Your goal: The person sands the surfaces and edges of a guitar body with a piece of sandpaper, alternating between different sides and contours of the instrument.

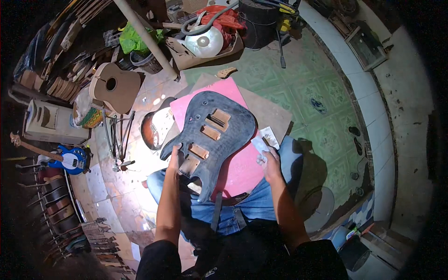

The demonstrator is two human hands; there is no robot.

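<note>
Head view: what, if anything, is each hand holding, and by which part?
The left hand holds the dark guitar body by its edge beside the long horn; the right hand appears to hold a pale sheet by its near end.

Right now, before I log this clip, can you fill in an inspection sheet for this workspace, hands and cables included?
Surface: pink board beneath the work.
Work items: dark guitar body with several cut cavities; pale sheet beside its right edge.
Clutter: red plastic bag, green bag, wood pieces.
Left hand: grips the body's horn.
Right hand: fingers curled at the sheet; hold unclear.
Cables: none I can make out.
Surroundings: green patterned floor right; acoustic guitar body and blue guitar left.
</note>
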